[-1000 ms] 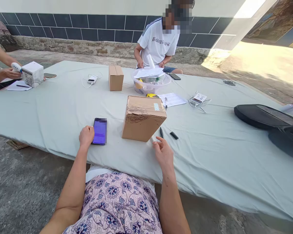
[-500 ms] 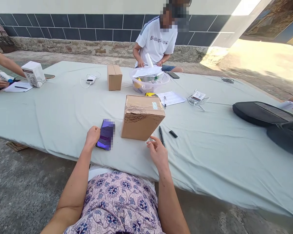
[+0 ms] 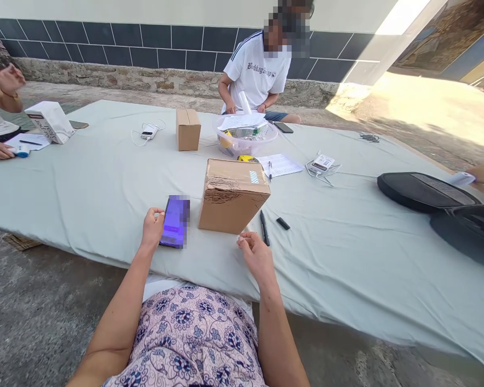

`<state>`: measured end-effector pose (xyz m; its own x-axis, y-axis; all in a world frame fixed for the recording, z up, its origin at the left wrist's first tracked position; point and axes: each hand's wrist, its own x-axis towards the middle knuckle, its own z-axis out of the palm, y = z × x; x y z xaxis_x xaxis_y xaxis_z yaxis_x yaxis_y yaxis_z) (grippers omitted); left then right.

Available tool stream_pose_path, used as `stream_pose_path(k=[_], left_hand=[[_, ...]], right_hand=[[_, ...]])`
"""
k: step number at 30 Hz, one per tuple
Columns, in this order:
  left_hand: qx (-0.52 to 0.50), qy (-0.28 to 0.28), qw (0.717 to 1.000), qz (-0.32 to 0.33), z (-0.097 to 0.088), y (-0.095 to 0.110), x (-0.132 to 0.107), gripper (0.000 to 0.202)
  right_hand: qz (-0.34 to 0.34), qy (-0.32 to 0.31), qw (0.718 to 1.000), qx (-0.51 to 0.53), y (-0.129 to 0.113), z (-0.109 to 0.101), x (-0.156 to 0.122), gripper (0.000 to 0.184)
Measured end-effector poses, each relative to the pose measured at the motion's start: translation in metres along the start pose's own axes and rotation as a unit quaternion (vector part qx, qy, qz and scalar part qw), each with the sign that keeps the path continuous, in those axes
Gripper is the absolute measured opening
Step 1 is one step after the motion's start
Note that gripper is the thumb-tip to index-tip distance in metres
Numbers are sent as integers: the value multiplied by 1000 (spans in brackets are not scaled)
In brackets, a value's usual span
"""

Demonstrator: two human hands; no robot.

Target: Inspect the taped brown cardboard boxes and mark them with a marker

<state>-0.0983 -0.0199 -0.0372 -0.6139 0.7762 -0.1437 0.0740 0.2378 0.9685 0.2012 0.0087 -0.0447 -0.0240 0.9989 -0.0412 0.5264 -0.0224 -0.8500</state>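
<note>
My left hand [image 3: 152, 231] grips the left edge of a phone [image 3: 173, 223] with a lit purple screen; part of the screen is blurred out. The phone lies low over the cloth, and whether it touches it I cannot tell. A brown cardboard box [image 3: 229, 207] with black scribbled lines and a small patterned label stands right of the phone. Beside its lower right corner is my right hand [image 3: 258, 258], fingers curled in toward the thumb, with nothing visible in them. An uncapped black marker [image 3: 265, 228] and its black cap [image 3: 283, 223] lie to the right of that hand.
Across the cloth-covered table [image 3: 347, 258] are a smaller carton [image 3: 187, 130], a plastic basin [image 3: 246, 144], a tape measure [image 3: 247, 158], power banks with cables [image 3: 322, 163] and a black round-ended case [image 3: 427, 189]. People sit opposite and at left, by a white box [image 3: 50, 122]; another's hand shows at right.
My right hand's fingers have drawn closer together beside the box. The phone's screen display differs. At left, the other person has raised one hand off the white box, which now leans.
</note>
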Motion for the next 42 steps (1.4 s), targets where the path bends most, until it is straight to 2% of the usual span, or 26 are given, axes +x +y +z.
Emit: stream_pose_path(k=[6,11,15,21,26,33,42], left_hand=[[-88,12,995,41,-5,26,-17,26],[-156,21,982,100,-8,54,-45,32],[-218,-11,966,139,4,66,-74,37],[-242,-67,955,156,26,68,-105,41],[-254,-84,948,173,31,70,-111,44],[-245,-74,945,201,30,69,-111,40],[-263,-70,944,187,32,68,-110,41]], right_hand=[[-34,-60,997,19,-11,2,-10,30],[-58,-122,990,47,-31,5,-22,38],[-97,-177,973,113,-50,5,-36,47],[-163,-264,931,195,-66,0,-55,56],[-139,-296,930,170,-71,-4,-61,61],[-136,-305,928,165,-71,-6,-62,39],[-127,-306,927,173,-69,-4,-61,38]])
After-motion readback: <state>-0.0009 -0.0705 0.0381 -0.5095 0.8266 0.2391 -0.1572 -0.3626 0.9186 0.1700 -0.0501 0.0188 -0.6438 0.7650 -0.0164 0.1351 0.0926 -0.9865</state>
